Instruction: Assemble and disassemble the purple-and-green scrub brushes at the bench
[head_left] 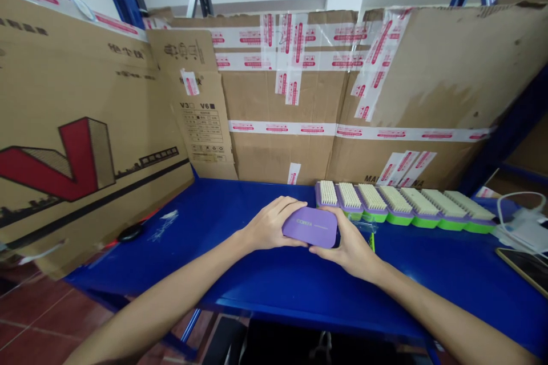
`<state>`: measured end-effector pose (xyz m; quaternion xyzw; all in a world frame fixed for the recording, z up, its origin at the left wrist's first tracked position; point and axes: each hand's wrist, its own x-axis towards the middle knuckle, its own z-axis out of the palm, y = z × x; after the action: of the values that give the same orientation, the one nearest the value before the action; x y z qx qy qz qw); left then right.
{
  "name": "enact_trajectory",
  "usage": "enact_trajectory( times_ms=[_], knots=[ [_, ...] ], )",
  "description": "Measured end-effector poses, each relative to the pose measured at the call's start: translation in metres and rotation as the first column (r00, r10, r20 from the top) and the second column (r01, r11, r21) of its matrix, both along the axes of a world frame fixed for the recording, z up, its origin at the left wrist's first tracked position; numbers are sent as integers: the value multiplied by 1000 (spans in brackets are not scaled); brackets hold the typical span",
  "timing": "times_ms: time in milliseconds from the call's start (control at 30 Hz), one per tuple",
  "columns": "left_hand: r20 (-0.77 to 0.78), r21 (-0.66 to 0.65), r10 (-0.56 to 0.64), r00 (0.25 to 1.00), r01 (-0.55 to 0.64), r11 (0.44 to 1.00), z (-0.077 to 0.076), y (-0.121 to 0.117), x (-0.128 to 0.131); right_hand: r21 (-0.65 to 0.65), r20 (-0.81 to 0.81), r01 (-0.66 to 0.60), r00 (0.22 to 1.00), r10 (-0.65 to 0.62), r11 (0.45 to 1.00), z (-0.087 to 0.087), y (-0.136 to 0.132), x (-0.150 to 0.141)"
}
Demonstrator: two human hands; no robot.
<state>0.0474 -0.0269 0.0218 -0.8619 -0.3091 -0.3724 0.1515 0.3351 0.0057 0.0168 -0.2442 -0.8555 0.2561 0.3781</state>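
Above the blue table, both hands grip a flat purple block (312, 227) with rounded corners and pale lettering on its upper face. My left hand (274, 221) is closed round its left end, thumb along the near edge. At the other end, my right hand (353, 245) is wrapped round the right side, thumb at the near edge. The underside of the block is hidden. Just behind my right hand lies a clear plastic piece (363, 224) beside a small green item (372, 242), partly covered by the hand.
A row of several purple-and-green brushes (396, 205), bristles up, lines the back right of the blue table (240, 274). Taped cardboard walls (282, 154) stand behind and to the left. At the right edge are a phone (526, 268) and a white cable (514, 196).
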Motion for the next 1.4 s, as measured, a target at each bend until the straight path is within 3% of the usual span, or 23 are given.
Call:
enact_trajectory(
  times_ms=[300, 667, 900, 1267, 1400],
  knots=[
    [-10, -37, 8, 1000, -8, 999, 0, 5, -6, 19, 28, -95, 995, 94, 995, 4, 0, 4],
    [-23, -60, 5, 1000, -6, 998, 2, 1, -4, 15, 49, -47, 998, 46, 999, 5, -2, 5],
    [-79, -183, 95, 992, -108, 977, -7, 5, -8, -71, 39, -32, 999, 35, 997, 4, 2, 4],
    [-109, 10, 163, 981, -162, 987, -9, 0, 1, -54, 28, -7, 1000, 9, 998, -6, -3, 2],
    [-107, -23, 117, 987, -120, 993, -4, -2, -1, -51, 15, 33, 999, -32, 998, -3, -9, -1]
  ],
)
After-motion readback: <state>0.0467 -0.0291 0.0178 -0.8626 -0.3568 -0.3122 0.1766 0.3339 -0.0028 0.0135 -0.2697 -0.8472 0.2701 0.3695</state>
